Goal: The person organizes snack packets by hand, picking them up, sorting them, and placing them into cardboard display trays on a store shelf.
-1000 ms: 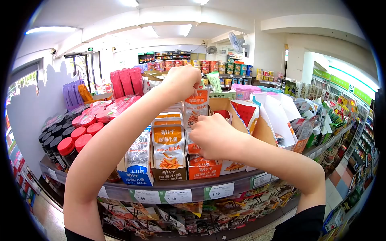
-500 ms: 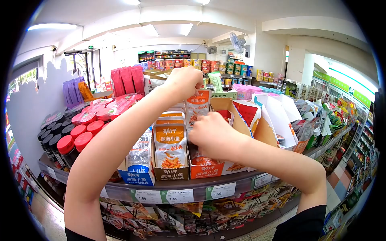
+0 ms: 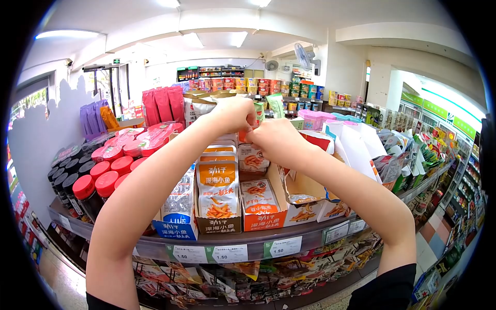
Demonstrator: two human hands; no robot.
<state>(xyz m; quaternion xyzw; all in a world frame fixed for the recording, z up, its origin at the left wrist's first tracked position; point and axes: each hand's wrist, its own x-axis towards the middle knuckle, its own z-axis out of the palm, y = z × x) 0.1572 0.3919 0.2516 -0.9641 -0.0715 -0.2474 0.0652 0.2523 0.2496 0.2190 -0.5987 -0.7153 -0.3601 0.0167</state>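
1. Currently, the left hand (image 3: 233,111) is bending down at the wrist, its fingers curling inward above the rear of an orange box (image 3: 263,221). The right hand (image 3: 276,137) is reaching in from the other side, knuckles up, and the two hands are meeting at their fingertips.
2. Both sets of fingers are closing in rather than spreading, but their tips are largely hiding one another, so I cannot tell exactly what either hand is pinching.
3. An upright pouch (image 3: 253,159), orange and white, is showing directly beneath the hands at the back of the orange box, its upper part disappearing behind them.
4. A flat pouch (image 3: 260,196) is lying at the front of the same box, its large lettering facing upside down.
5. Just beside it, toward the left, a brown box (image 3: 219,225) is holding a row of upright pouches (image 3: 218,188) with orange tops; beyond that, a blue box (image 3: 175,230) is holding silvery packets (image 3: 179,194).
6. On the other side, an open cardboard box (image 3: 307,182) is standing near the right forearm, and white box flaps (image 3: 368,140) are rising farther right.
7. Red-lidded jars (image 3: 107,182) are standing left of the left forearm, with pink packs (image 3: 163,105) and purple packs (image 3: 94,120) standing behind.
8. Price tags (image 3: 282,247) are lining the curved shelf edge (image 3: 311,236) below the boxes, and noodle cups (image 3: 240,82) are filling shelves in the background.
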